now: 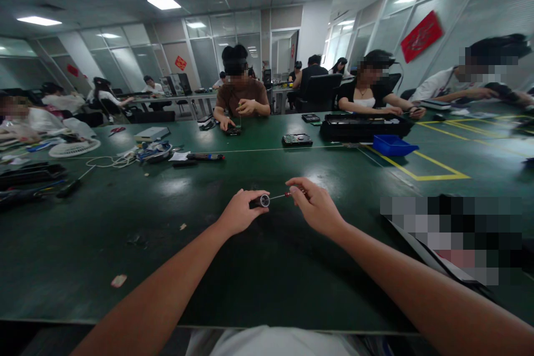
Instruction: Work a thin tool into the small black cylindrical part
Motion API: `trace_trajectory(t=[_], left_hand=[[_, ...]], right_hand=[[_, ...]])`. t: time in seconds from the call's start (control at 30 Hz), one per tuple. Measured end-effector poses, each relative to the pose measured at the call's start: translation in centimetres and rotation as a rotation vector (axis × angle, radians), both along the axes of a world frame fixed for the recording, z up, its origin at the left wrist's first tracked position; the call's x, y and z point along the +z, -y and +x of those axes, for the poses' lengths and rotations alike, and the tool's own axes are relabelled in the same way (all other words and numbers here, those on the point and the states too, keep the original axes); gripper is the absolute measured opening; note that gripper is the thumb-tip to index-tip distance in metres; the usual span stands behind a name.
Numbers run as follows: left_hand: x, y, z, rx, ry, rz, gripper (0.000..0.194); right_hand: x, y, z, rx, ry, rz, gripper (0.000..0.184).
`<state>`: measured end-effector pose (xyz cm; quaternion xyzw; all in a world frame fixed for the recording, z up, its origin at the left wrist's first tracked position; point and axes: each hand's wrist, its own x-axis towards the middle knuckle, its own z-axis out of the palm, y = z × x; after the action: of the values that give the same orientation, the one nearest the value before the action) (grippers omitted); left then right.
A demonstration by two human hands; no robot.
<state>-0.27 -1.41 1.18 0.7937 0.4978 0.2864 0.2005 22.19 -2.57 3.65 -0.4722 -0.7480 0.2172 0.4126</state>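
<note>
Just above the green table, my left hand is closed round a small black cylinder with a pale ring at its round end. That end faces right, toward my other hand. My right hand grips a screwdriver by its red handle, which the fingers partly cover. The thin metal shaft points left, and its tip is at the ringed end of the cylinder. Whether the tip touches or sits inside the end is too small to tell.
The green table spreads all round. Beyond my hands lie a hard drive, a blue bin and a long black casing. Cables and tools lie at the left. A blurred-out item is at the right. Several people work across the table.
</note>
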Motion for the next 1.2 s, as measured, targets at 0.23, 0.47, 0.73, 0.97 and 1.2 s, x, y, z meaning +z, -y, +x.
trace_trajectory(t=[0.23,0.47,0.73,0.97,1.2], left_hand=[[0.16,-0.02,0.08,-0.003,-0.015,-0.01,0.037],[0.6,0.18,0.21,0.012,-0.031,-0.01,0.036],[0.43,0.2,0.05,0.009,-0.004,-0.011,0.037],[0.39,0.25,0.13,-0.011,0.003,-0.03,0.036],[0.22,0.04,0.17,-0.023,-0.013,-0.021,0.037]], right_hand=[[-0.26,-0.17,0.15,0.016,0.011,-0.007,0.026],[-0.33,-0.27,0.09,0.03,-0.021,-0.019,0.033],[-0.14,-0.15,-0.13,-0.005,-0.035,-0.026,0.031],[-0.57,-0.17,-0.11,0.002,-0.106,-0.02,0.023],[-0.85,-0.39,-0.3,-0.005,-0.122,-0.006,0.032]])
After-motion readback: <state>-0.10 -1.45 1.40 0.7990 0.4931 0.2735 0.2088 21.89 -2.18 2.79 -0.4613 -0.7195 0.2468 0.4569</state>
